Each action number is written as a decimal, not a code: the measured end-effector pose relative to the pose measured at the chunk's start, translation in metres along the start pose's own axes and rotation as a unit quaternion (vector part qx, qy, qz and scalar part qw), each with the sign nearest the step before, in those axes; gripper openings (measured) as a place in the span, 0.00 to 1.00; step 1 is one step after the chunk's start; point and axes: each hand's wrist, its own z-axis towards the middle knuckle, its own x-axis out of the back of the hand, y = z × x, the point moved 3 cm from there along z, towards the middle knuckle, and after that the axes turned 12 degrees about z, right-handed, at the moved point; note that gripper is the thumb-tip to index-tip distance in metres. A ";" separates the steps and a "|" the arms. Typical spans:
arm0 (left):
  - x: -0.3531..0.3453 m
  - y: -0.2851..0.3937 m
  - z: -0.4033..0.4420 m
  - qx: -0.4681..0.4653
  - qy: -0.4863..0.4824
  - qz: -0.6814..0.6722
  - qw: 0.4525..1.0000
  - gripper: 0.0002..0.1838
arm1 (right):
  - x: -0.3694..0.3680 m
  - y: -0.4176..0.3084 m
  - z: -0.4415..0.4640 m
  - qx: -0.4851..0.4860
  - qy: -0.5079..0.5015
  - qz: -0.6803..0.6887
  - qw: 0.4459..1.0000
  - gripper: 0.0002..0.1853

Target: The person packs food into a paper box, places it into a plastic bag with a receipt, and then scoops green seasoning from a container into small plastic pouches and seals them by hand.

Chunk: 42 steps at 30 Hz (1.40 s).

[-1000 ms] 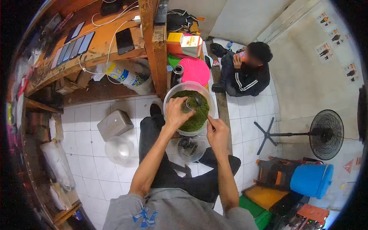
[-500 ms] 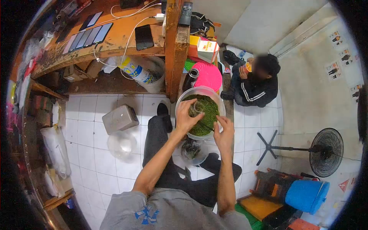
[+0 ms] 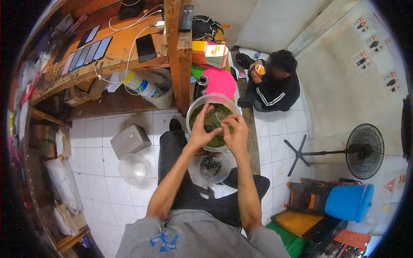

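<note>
Reaching with both arms to a clear bowl (image 3: 188,118) of green shreds (image 3: 216,142), just beside the left edge of a wooden plank (image 3: 252,150); holding the left hand (image 3: 200,134) over the bowl's left side, fingers spread and thumb set well apart in a wide curve; cannot tell whether gripping anything within that curve; pinching with the right hand (image 3: 235,134) over the bowl's right side, thumb and fingertips drawn together near the left thumb (too small to tell on what); between the two, a pale curved edge (image 3: 217,116), too blurred to name.

Beyond the bowl's far rim, a dark flask (image 3: 200,89) and, to its right, a pink lid (image 3: 222,81); below the near rim, a small tub (image 3: 224,173) with dark contents; on the floor to the left, a grey box (image 3: 130,141) and a clear tub (image 3: 134,168) just beside.

On the wooden counter (image 3: 120,43), a row of phones (image 3: 90,52) near the front edge; a black phone (image 3: 146,48) by the front right corner; right of the plank's far end, a seated person (image 3: 279,88) with an orange cup (image 3: 259,69) in hand; farther right, a standing fan (image 3: 365,151).
</note>
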 end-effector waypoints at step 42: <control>0.042 -0.036 -0.227 0.329 -0.196 -0.079 0.921 0.24 | -0.032 0.264 -0.166 -0.222 0.131 -0.080 0.963 0.13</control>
